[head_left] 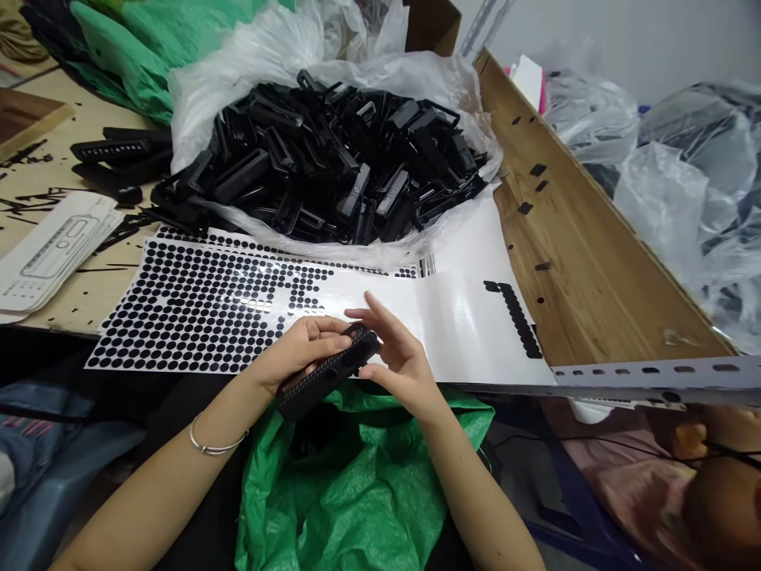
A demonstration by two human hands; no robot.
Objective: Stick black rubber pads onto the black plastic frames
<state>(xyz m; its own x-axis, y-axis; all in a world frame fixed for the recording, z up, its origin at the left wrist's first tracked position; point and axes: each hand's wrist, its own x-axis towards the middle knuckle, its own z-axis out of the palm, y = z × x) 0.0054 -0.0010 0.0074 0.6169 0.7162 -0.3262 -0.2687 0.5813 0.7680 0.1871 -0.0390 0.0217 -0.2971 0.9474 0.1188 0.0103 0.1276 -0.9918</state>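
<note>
A long black plastic casing (326, 371) with a textured edge and round recesses is tilted above a green woven sack (380, 476). My left hand (309, 345) grips it from the far side, thumb on top near its upper end. At that end, my right hand (401, 353) has its fingers and thumb spread apart; whether they touch the casing is hard to tell. Just beyond lies a white sheet of round black stickers (196, 309), with part of its backing bare. A white plastic bag (238, 67) behind it is heaped with black plastic parts (333, 159).
Left on the table are a stack of printed cards (53, 246) and more black pieces (119, 155). A wooden board (571, 270) with scattered black stickers slopes along the right, beside clear plastic bags (666, 182). A perforated metal rail (642, 371) edges the table. Another person (642, 492) is at lower right.
</note>
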